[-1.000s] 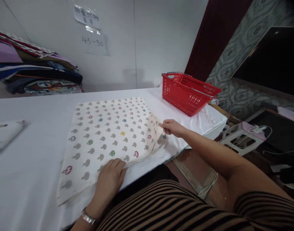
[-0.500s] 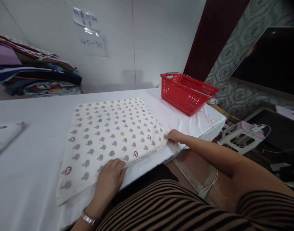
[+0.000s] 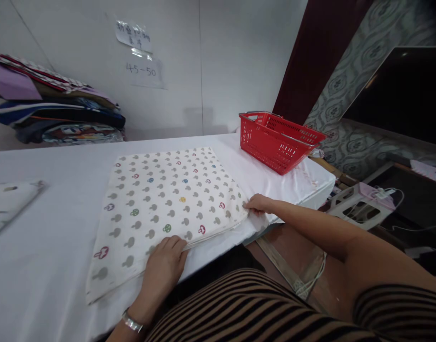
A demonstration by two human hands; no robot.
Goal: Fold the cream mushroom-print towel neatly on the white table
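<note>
A white tablecloth (image 3: 175, 190) printed with grey and coloured mushrooms lies folded in a layered, near-square shape on the white-covered table. My left hand (image 3: 167, 263) rests on its near edge, fingers laid over the top and thumb beside the edge. At the near right corner, my right hand (image 3: 258, 203) is closed, pinching the cloth between thumb and fingers. The tips of the right fingers are partly hidden. The fabric lies mostly flat, with its stacked layers showing along the front edge.
A red plastic basket (image 3: 278, 147) stands at the table's back right. Another folded printed cloth (image 3: 11, 202) lies at the left. A pile of folded fabrics (image 3: 61, 109) is at the back left. A white stool (image 3: 360, 209) with cables stands beyond the right end.
The view has tilted slightly, so things appear a little lower. Both hands stay at the same spots on the tablecloth, which looks nearly unchanged.
</note>
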